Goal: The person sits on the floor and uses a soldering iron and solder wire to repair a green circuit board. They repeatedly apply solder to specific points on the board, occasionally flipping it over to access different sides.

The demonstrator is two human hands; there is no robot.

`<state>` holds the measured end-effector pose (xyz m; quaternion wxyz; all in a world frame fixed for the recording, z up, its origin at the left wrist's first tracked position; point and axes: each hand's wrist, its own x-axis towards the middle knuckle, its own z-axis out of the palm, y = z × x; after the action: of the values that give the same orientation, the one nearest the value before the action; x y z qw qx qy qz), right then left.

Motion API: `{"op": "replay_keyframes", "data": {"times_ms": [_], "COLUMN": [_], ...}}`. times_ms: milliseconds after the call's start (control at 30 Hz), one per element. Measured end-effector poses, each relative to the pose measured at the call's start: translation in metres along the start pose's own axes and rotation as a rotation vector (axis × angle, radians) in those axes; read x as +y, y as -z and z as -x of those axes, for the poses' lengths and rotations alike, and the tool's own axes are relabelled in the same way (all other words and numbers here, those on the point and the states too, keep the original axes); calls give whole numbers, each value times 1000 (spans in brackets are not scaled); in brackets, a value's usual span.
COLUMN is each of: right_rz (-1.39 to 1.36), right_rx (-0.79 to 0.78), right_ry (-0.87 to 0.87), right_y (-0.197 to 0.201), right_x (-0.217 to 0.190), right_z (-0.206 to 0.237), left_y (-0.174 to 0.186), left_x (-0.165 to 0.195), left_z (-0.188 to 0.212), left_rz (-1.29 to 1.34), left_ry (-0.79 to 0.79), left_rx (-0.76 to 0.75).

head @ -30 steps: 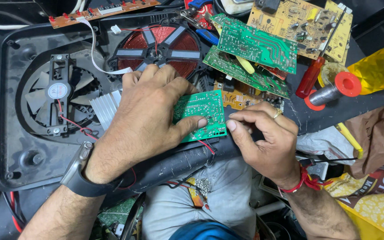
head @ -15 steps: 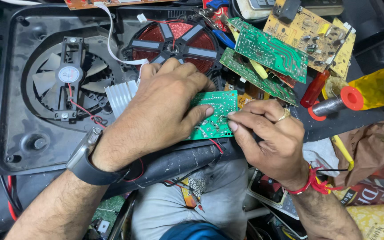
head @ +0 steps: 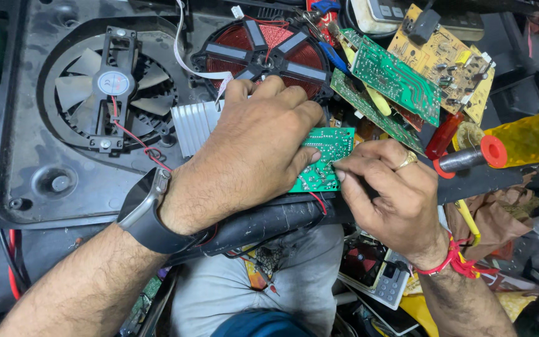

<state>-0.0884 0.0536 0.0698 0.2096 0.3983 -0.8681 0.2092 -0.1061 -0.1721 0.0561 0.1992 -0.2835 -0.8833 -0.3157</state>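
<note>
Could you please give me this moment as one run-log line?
left hand: pressing flat on green circuit board | right hand: fingertips pinching board's right edge | nearby: copper coil, fan

A black plastic housing (head: 26, 181) was seen lying open across the left of the view. A cooling fan (head: 112, 84) was set in its round well, with red and black wires (head: 133, 138) led away from it. A finned metal heat sink (head: 193, 125) was placed just beside the fan, and a red copper coil (head: 263, 50) was seated above it. Two green circuit boards (head: 394, 78) were stacked at the upper right, overlapping a yellow circuit board (head: 444, 56). A red-collared tool (head: 469, 157) was laid near a yellow bag (head: 531, 134).
</note>
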Motion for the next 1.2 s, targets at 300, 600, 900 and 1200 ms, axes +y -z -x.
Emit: {"op": "replay_keyframes", "data": {"times_ms": [300, 600, 900, 1200], "right_rz": [3, -8, 18, 52], "right_rx": [-19, -11, -10, -17], "right_ry": [14, 1, 20, 81], "right_y": [0, -3, -2, -3], "right_x": [1, 3, 4, 4], "right_z": [1, 4, 5, 5], "left_y": [1, -2, -1, -2], "left_x": [0, -1, -1, -2], "left_z": [1, 0, -1, 0], "left_rz": [-3, 8, -1, -12], "left_ry": [0, -1, 18, 5], "left_rx": [-5, -5, -33, -7]}}
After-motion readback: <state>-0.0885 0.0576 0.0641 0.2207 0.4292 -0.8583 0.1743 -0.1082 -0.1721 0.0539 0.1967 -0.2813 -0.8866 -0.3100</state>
